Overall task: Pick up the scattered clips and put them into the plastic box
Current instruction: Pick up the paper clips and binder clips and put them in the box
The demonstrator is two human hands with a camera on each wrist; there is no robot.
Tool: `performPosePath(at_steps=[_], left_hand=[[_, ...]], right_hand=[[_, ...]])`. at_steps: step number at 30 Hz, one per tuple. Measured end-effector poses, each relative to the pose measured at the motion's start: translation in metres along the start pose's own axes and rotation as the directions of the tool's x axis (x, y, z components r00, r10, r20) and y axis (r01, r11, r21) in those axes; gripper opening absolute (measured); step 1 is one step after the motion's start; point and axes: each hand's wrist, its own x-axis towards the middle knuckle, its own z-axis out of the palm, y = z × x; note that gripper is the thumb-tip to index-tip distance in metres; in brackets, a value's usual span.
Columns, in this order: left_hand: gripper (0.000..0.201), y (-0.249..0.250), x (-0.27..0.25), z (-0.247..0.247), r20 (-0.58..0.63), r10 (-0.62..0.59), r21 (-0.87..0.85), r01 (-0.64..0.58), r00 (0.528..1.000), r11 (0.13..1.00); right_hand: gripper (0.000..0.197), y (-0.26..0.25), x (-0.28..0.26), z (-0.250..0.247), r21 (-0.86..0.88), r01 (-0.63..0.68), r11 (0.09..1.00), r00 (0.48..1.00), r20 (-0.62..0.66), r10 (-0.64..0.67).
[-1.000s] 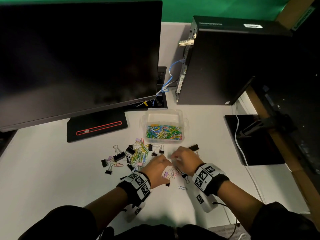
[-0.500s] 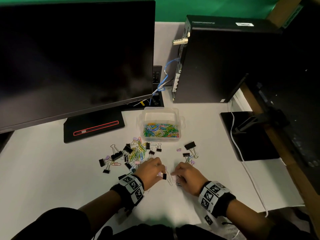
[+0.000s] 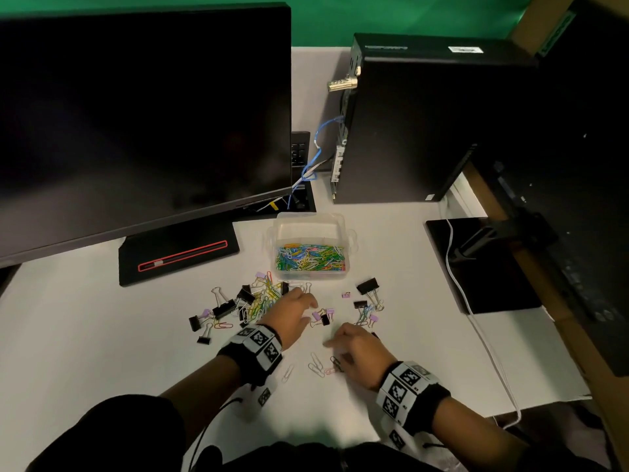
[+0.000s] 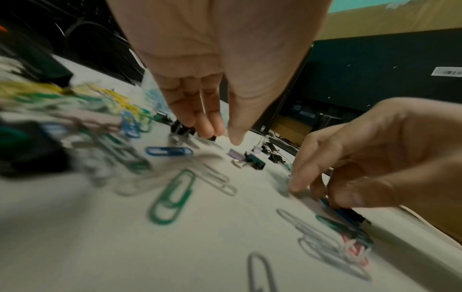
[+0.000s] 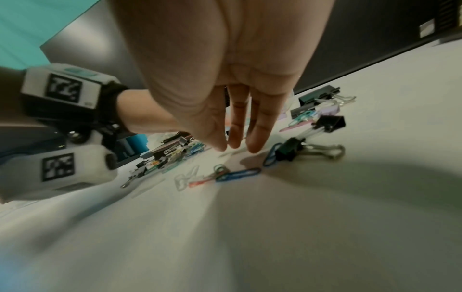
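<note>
The clear plastic box point(image 3: 281, 233) stands mid-table with several coloured paper clips inside. A pile of paper clips and black binder clips point(image 3: 256, 301) lies in front of it to the left. My left hand point(image 3: 311, 304) reaches beside that pile with straight fingers and holds nothing; its fingertips point(image 4: 208, 132) hover by a small black binder clip point(image 4: 180, 127). Purple and black mini binder clips point(image 3: 322, 316) lie between the hands. My right hand point(image 3: 329, 343) rests its fingertips point(image 5: 233, 145) on the table above loose paper clips point(image 3: 318, 367), gripping none. A large black binder clip point(image 3: 367, 286) lies further right.
A big dark monitor point(image 3: 143, 124) and its base point(image 3: 177, 253) fill the left rear. A black computer tower point(image 3: 408, 124) stands behind the box. A black pad point(image 3: 490, 267) with a white cable point(image 3: 476, 321) lies right, near the table edge.
Both hands drew back toward my body, dragging some clips along. The left hand has since reached forward again beside the pile, leaving the small black binder clip on the table.
</note>
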Motion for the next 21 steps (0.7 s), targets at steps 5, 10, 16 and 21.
performPosePath(at_steps=[5,10,16,21], left_hand=[[0.049,-0.030,-0.024,-0.005,-0.065,-0.010,0.093,0.016,0.998,0.996],[0.065,-0.047,-0.033,-0.002,-0.108,0.074,0.260,-0.044,0.991,0.965],[0.069,-0.043,-0.048,0.004,-0.084,0.167,0.399,-0.121,0.982,0.909],[0.067,-0.039,-0.060,0.010,-0.053,0.190,0.508,-0.137,0.980,0.850]], right_hand=[[0.040,-0.004,-0.005,0.012,0.008,0.004,1.000,1.000,0.006,-0.005],[0.039,-0.014,-0.005,0.020,0.026,0.067,0.997,0.997,0.042,-0.068],[0.037,-0.002,-0.012,0.002,0.012,0.033,0.999,0.999,-0.014,-0.032],[0.052,-0.003,-0.023,0.013,-0.008,-0.007,1.000,0.996,0.086,0.008]])
